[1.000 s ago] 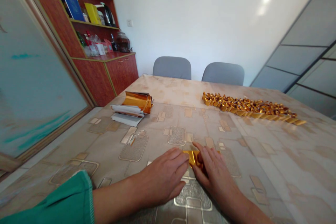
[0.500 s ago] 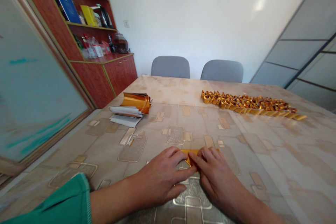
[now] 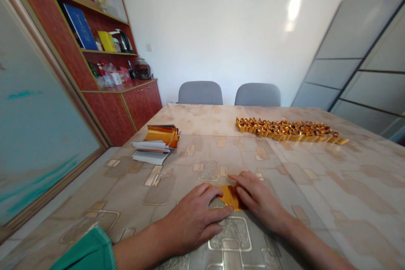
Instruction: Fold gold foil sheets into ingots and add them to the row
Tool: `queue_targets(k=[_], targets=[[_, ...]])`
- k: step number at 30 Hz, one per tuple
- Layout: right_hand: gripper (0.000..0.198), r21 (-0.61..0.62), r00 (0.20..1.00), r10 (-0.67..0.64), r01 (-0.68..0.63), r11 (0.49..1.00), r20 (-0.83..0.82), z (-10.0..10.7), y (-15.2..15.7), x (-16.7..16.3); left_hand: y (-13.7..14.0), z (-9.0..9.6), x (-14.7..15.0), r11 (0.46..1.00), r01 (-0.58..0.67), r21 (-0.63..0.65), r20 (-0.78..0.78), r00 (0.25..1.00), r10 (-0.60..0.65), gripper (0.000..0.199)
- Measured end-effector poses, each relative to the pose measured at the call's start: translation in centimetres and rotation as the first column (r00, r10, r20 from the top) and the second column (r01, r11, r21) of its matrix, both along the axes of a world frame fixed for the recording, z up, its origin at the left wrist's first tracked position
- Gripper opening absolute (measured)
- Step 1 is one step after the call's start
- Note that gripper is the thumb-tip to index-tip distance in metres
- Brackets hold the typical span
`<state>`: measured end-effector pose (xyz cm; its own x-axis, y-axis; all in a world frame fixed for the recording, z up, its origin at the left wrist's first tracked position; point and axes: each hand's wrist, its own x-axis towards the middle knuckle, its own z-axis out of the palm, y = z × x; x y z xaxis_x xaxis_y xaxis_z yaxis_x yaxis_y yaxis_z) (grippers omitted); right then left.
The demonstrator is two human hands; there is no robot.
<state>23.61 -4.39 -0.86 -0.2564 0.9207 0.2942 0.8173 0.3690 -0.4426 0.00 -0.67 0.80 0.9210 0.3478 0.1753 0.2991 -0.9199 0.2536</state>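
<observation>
A small folded sheet of gold foil paper (image 3: 230, 196) lies on the table between my two hands. My left hand (image 3: 199, 215) rests to its left, fingers spread, with fingertips pressing on the paper's left and near edges. Over the right part of the paper lies my right hand (image 3: 257, 196). Its fingers are stretched out, the index finger raised a little past the far edge, and it covers the paper's right end.
A stack of curled gold and white paper sheets (image 3: 152, 152) lies at the table's left. Rows of folded gold paper pieces (image 3: 287, 130) stretch across the far right. Two grey chairs (image 3: 201, 93) stand behind the patterned table (image 3: 196, 122). A red cabinet (image 3: 139, 107) is at the back left.
My right hand has shifted off the paper's middle, its fingers straighter, so more of the gold surface shows. My left hand stays at the left edge. The camera has tilted up slightly.
</observation>
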Motion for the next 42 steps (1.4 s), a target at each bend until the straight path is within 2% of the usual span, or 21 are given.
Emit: queue_targets(k=[2, 6, 10, 12, 16, 19, 20, 22, 24, 25, 27, 29, 30, 32, 33, 34, 35, 37, 40, 42], targets=[[0.029, 0.043, 0.992, -0.108, 0.111, 0.993, -0.071, 0.2, 0.6, 1.4, 0.0, -0.3, -0.1, 1.000, -0.016, -0.015, 0.024, 1.000, 0.017, 0.034], [0.012, -0.013, 0.975, -0.202, 0.204, 0.979, 0.094, 0.6, 0.9, 1.8, 0.3, -0.6, 0.2, 0.999, -0.018, -0.037, 0.054, 0.998, 0.020, 0.033], [0.017, -0.014, 0.952, -0.248, 0.254, 0.967, 0.178, 0.3, 1.1, 0.7, 0.7, -0.9, 0.7, 0.996, -0.045, -0.077, 0.082, 0.995, 0.051, 0.026], [0.014, -0.047, 0.970, -0.208, 0.215, 0.975, 0.126, 0.2, 1.5, 0.7, 0.8, -1.0, 0.9, 0.993, -0.064, -0.097, 0.094, 0.993, 0.073, 0.023], [0.008, -0.209, 0.992, -0.104, 0.087, 0.974, -0.074, 0.4, 2.2, 1.3, 1.0, -0.9, 1.3, 0.990, -0.062, -0.129, 0.159, 0.984, 0.082, 0.018], [0.012, -0.310, 0.949, -0.020, -0.082, 0.947, -0.315, 0.9, 2.2, 1.2, 1.6, -0.6, 1.9, 0.979, -0.124, -0.163, 0.271, 0.948, 0.165, 0.011], [0.014, -0.323, 0.916, 0.004, -0.145, 0.935, -0.400, 1.2, 2.1, 0.9, 1.9, -0.5, 2.1, 0.971, -0.159, -0.181, 0.313, 0.926, 0.210, 0.014], [0.020, -0.323, 0.861, 0.021, -0.214, 0.922, -0.509, 1.6, 1.9, 0.4, 2.5, -0.3, 2.6, 0.944, -0.214, -0.249, 0.392, 0.869, 0.301, 0.036], [0.024, -0.321, 0.821, -0.004, -0.219, 0.922, -0.572, 1.9, 1.7, -0.1, 3.0, -0.2, 2.9, 0.874, -0.222, -0.433, 0.453, 0.784, 0.424, 0.048], [0.025, -0.321, 0.798, -0.025, -0.213, 0.923, -0.602, 2.1, 1.7, -0.4, 3.2, -0.2, 3.0, 0.808, -0.196, -0.556, 0.462, 0.735, 0.496, 0.051], [0.027, -0.316, 0.746, -0.072, -0.191, 0.929, -0.662, 2.3, 1.6, -0.8, 3.5, -0.1, 3.0, 0.627, -0.100, -0.773, 0.440, 0.628, 0.642, 0.054], [0.030, -0.302, 0.688, -0.111, -0.163, 0.939, -0.717, 2.5, 1.6, -1.1, 3.6, 0.1, 2.7, 0.432, 0.065, -0.899, 0.391, 0.562, 0.729, 0.059], [0.033, -0.299, 0.657, -0.138, -0.139, 0.944, -0.741, 2.5, 1.6, -1.2, 3.6, 0.2, 2.5, 0.340, 0.166, -0.926, 0.373, 0.554, 0.744, 0.059], [0.037, -0.313, 0.584, -0.206, -0.088, 0.945, -0.785, 2.7, 1.6, -1.3, 3.6, 0.4, 2.3, 0.160, 0.352, -0.922, 0.351, 0.588, 0.728, 0.057], [0.038, -0.333, 0.547, -0.240, -0.076, 0.940, -0.802, 2.6, 1.7, -1.4, 3.6, 0.4, 2.3, 0.090, 0.409, -0.908, 0.346, 0.611, 0.712, 0.056], [0.039, -0.351, 0.513, -0.267, -0.072, 0.933, -0.815, 2.6, 1.7, -1.5, 3.5, 0.3, 2.3, 0.046, 0.434, -0.900, 0.337, 0.622, 0.707, 0.053], [0.040, -0.361, 0.488, -0.282, -0.075, 0.929, -0.826, 2.5, 1.7, -1.5, 3.4, 0.3, 2.5, 0.027, 0.437, -0.899, 0.324, 0.622, 0.713, 0.047], [0.041, -0.356, 0.489, -0.269, -0.091, 0.930, -0.830, 2.2, 1.8, -1.8, 3.2, -0.1, 2.8, 0.042, 0.404, -0.914, 0.297, 0.595, 0.747, 0.039], [0.042, -0.315, 0.571, -0.204, -0.102, 0.944, -0.795, 2.1, 1.5, -2.3, 2.8, -0.6, 3.2, 0.103, 0.336, -0.936, 0.286, 0.558, 0.779, 0.036], [0.042, -0.308, 0.625, -0.170, -0.119, 0.944, -0.762, 2.4, 1.2, -2.5, 2.6, -0.7, 3.2, 0.178, 0.292, -0.940, 0.317, 0.552, 0.771, 0.032]])
